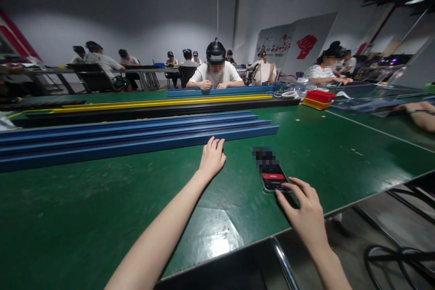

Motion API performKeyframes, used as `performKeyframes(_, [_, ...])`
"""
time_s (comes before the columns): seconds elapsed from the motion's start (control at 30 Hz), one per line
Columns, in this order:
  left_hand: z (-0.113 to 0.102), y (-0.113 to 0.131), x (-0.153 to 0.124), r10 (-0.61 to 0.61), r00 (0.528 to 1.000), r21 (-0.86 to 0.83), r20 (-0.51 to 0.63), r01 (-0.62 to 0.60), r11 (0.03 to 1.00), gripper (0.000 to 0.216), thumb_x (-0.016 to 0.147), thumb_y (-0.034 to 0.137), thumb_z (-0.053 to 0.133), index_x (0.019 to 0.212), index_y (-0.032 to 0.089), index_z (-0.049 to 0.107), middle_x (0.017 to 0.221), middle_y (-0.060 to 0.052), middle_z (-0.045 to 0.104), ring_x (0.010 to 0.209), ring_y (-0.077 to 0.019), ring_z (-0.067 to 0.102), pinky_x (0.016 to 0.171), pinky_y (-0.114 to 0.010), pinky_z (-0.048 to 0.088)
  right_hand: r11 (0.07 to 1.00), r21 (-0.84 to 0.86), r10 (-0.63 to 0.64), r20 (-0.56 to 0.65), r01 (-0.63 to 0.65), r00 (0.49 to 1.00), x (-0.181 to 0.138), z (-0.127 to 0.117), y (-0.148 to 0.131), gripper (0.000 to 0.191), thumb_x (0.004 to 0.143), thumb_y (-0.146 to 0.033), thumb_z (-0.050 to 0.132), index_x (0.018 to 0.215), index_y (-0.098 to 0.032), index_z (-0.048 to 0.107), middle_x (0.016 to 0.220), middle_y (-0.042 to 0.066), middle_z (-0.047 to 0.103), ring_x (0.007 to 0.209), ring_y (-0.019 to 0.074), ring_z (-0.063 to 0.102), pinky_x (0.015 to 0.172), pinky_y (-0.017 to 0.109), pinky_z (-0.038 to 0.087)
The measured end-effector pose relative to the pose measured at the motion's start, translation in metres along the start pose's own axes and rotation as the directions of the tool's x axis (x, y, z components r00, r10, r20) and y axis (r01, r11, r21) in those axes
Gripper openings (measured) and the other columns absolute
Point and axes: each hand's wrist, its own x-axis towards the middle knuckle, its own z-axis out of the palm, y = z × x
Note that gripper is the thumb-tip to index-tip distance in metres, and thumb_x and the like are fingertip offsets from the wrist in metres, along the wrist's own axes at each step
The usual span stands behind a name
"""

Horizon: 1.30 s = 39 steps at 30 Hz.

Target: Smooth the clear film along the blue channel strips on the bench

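A smartphone point(273, 185) with a lit screen and a red bar lies flat on the green table point(102, 204). My right hand point(304, 206) is at its lower right corner, thumb and fingers spread apart, fingertips at the phone's edge; whether they touch it is hard to see. My left hand point(212, 158) rests on the table with fingers stretched out toward the front blue rail point(244, 133). Its fingertips are at the rail's near side, not wrapped around it. Several long blue rails lie side by side to the left.
Behind the blue rails lie yellow strips point(170, 101) and black rails point(163, 112). A red bin point(318, 96) stands at the back right. Across the table sits a person point(215, 72) in a white shirt. Another person's hand point(421, 113) is at the right edge.
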Motion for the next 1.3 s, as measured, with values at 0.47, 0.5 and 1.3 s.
performKeyframes(0.47, [-0.002,-0.001,0.001,-0.025,0.989,0.034,0.146,0.020,0.999,0.024,0.082,0.019,0.041,0.099,0.018,0.057,0.103,-0.008,0.056,0.098,-0.0198,0.049,0.083,-0.033,0.038,0.992,-0.122,0.023,0.225,0.005,0.974,0.042,0.016,0.009,0.041,0.082,-0.052,0.036,0.107,-0.026,0.055,0.117,0.008,0.051,0.105,0.0257,0.046,0.083,0.043,0.038])
performKeyframes(0.5, [-0.002,0.000,0.001,-0.024,0.989,0.038,0.149,0.019,0.999,0.024,0.082,0.019,0.041,0.099,0.018,0.057,0.102,-0.008,0.056,0.097,-0.0198,0.049,0.083,-0.033,0.038,0.989,-0.147,0.016,0.263,0.023,0.965,0.047,0.018,0.010,0.042,0.083,-0.052,0.034,0.109,-0.026,0.055,0.120,0.008,0.050,0.109,0.0263,0.044,0.084,0.043,0.038])
performKeyframes(1.3, [-0.169,0.080,-0.007,0.388,0.796,-0.452,-0.465,-0.590,0.669,0.028,0.088,0.023,0.031,0.092,0.019,0.058,0.079,-0.004,0.063,0.074,-0.0141,0.059,0.069,-0.028,0.047,0.845,0.315,0.431,0.075,-0.432,0.899,0.056,0.030,0.020,0.043,0.083,-0.045,0.028,0.091,-0.018,0.059,0.097,0.010,0.059,0.093,0.0231,0.054,0.084,0.039,0.039])
